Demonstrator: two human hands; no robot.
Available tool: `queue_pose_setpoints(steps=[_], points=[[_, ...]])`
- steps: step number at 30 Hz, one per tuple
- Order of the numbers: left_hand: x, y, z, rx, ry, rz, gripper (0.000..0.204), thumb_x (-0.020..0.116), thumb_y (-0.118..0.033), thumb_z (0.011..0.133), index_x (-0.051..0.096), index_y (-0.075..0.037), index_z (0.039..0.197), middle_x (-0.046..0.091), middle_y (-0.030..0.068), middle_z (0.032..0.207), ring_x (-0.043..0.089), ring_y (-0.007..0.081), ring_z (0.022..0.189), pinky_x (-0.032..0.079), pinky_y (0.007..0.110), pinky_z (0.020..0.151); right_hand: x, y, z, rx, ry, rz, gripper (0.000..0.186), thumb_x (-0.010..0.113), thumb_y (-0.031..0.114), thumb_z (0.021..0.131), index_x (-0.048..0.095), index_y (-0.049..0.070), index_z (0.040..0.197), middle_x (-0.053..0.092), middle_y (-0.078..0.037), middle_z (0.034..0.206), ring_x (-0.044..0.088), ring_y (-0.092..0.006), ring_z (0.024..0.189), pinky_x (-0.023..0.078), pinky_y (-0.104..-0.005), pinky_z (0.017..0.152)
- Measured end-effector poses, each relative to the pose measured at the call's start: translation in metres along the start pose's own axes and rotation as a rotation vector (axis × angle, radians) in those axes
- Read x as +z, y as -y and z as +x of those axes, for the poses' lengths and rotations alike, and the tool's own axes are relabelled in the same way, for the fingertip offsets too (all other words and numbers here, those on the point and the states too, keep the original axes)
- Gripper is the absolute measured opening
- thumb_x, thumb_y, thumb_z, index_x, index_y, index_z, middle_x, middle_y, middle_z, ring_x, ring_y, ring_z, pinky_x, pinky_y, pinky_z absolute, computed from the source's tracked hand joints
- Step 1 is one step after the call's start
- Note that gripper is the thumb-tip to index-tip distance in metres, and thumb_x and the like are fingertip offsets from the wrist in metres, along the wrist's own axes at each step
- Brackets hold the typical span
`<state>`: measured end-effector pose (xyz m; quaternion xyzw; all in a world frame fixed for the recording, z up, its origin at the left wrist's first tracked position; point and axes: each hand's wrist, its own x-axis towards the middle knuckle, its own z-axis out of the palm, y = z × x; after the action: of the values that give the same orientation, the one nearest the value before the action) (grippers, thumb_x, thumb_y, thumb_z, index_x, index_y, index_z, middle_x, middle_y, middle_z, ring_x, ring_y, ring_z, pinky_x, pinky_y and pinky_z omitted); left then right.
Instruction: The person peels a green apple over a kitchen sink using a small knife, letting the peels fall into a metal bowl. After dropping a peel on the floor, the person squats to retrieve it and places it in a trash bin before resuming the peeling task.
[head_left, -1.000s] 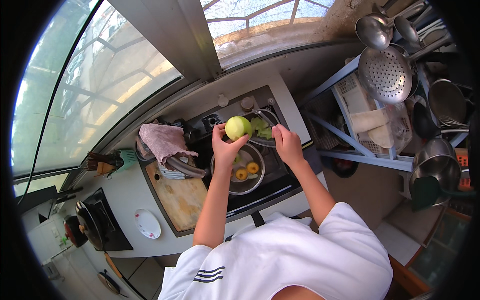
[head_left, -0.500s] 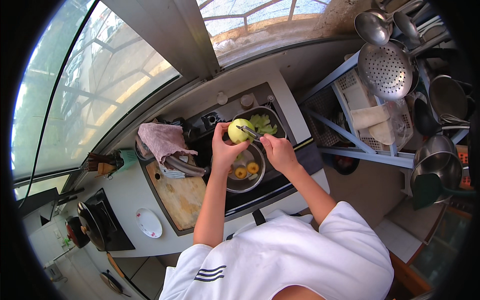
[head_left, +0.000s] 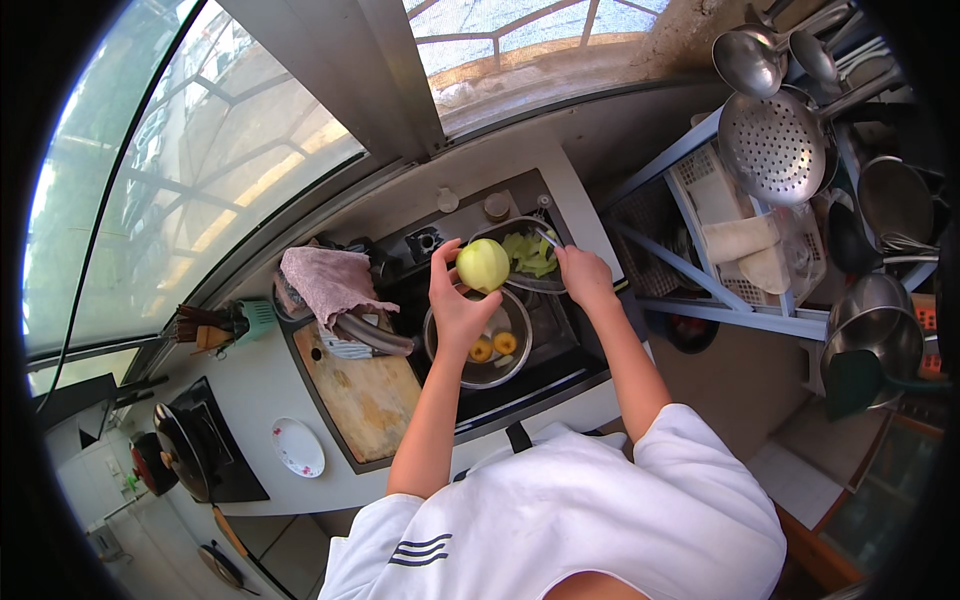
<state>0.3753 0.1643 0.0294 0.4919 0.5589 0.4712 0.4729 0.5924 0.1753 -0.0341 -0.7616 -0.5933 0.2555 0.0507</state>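
Left hand [head_left: 457, 306] holds pale-green fruit [head_left: 483, 265] between thumb and fingers.

1 green fruit [head_left: 483, 265], 2 yellow fruits [head_left: 504, 343] showing, 1 peeler [head_left: 548, 237], 1 plate [head_left: 298, 447]

Chopping bd [head_left: 360, 400] L of bowl [head_left: 515, 368], peels [head_left: 530, 255] in basin [head_left: 543, 286] behind

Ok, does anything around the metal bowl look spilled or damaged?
No spill stands out. The wooden board left of the metal bowl looks odd, though: its surface is blotchy and discoloured, perhaps worn.
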Motion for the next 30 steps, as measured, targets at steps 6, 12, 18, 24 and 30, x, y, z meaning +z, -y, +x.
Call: queue_pose_setpoints(steps=[6,12,18,24,30], points=[[-0.001,-0.003,0.003,0.223,-0.049,0.286,0.067,0.074,0.001,0.058,0.051,-0.006,0.121,0.049,0.0114,0.118,0.053,0.0271,0.11,0.05,0.036,0.089,0.011,-0.014,-0.011,-0.028,-0.019,-0.045,0.042,0.046,0.038,0.102,0.066,0.004,0.089,0.069,-0.021,0.082,0.066,-0.0426,0.082,0.052,-0.0525,0.073],[0.003,-0.012,-0.004,0.376,-0.108,0.379,0.069,0.074,0.003,0.056,0.054,-0.009,0.121,0.047,0.0128,0.12,0.051,0.0321,0.113,0.046,0.039,0.094,0.016,-0.01,-0.016,-0.043,0.054,-0.022,0.039,0.05,0.039,0.1,0.066,0.005,0.09,0.069,-0.022,0.084,0.066,-0.0419,0.085,0.052,-0.053,0.075],[0.001,-0.016,-0.016,0.433,-0.099,0.419,0.074,0.075,0.007,0.055,0.056,-0.012,0.124,0.047,0.0126,0.121,0.05,0.0323,0.113,0.046,0.039,0.094,0.013,-0.001,-0.024,-0.057,-0.159,0.376,0.042,0.049,0.039,0.1,0.069,0.002,0.092,0.068,-0.022,0.083,0.066,-0.0408,0.084,0.051,-0.0492,0.074],[0.001,-0.019,-0.03,0.573,-0.05,0.594,0.076,0.073,0.01,0.057,0.058,-0.013,0.128,0.048,0.0124,0.124,0.051,0.0328,0.111,0.047,0.039,0.094,0.01,0.015,-0.036,-0.087,-0.079,0.976,0.048,0.051,0.048,0.101,0.069,0.004,0.101,0.065,-0.005,0.072,0.055,-0.014,0.054,0.044,-0.0281,0.053],[-0.001,-0.033,-0.047,0.779,0.082,0.729,0.079,0.069,0.009,0.064,0.053,-0.013,0.139,0.047,0.0154,0.132,0.051,0.0383,0.119,0.047,0.042,0.098,-0.024,0.057,-0.088,-0.008,0.533,1.707,0.036,0.064,0.043,0.096,0.058,0.009,0.108,0.046,0.007,0.07,0.035,-0.0013,0.044,0.025,-0.0179,0.04]])
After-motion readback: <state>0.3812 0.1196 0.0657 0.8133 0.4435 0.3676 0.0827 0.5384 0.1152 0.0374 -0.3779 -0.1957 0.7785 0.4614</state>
